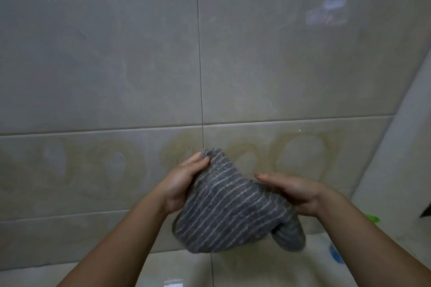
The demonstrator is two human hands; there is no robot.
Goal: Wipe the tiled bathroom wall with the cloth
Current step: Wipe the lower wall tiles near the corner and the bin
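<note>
- Before the tiled wall (93,53), low down, the striped cloth (228,212) hangs between both grips, apparently off the tiles.
- I would fold it into a flat pad, then press it over the yellowish rings (303,154).
- Left grip (184,182) pinches its top corner; right grip (293,193) lies along its edge, and I cannot tell if it clasps; both forearms reach forward.

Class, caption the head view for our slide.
Left hand and right hand hold a grey striped cloth before the tiled wall.
</note>
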